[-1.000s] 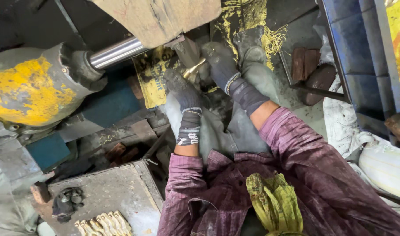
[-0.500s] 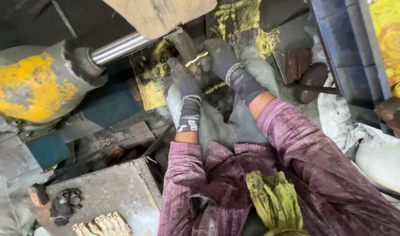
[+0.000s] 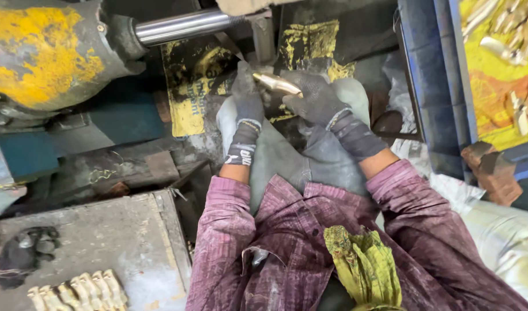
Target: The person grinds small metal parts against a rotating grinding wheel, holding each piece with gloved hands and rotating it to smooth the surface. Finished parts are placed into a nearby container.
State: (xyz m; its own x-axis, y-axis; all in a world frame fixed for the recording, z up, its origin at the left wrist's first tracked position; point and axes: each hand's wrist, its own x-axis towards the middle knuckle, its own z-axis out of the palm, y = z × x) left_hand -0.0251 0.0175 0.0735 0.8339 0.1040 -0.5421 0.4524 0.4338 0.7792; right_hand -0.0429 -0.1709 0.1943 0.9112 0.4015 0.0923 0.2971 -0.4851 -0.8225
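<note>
Both my hands wear dark grimy gloves and purple striped sleeves. My right hand (image 3: 316,98) grips a small shiny brass piece (image 3: 278,84), its pointed end turned left. My left hand (image 3: 246,103) is raised beside it, with its fingertips at the piece's left end. The two hands meet above my grey-trousered knees, just under a worn buffing wheel (image 3: 244,6) at the top edge. The wheel sits on a polished steel shaft (image 3: 180,26) coming out of a yellow-stained motor housing (image 3: 45,52).
A blue crate (image 3: 494,63) at the right holds several brass pieces on yellow dust. A grey metal box (image 3: 91,247) at lower left carries a row of brass parts (image 3: 76,291) and a dark glove (image 3: 27,253). Yellow-green cloth (image 3: 362,265) lies in my lap.
The view has drawn closer and shifted. Both hands have pulled slightly down from the wheel, and the brass piece now shows plainly between them.
</note>
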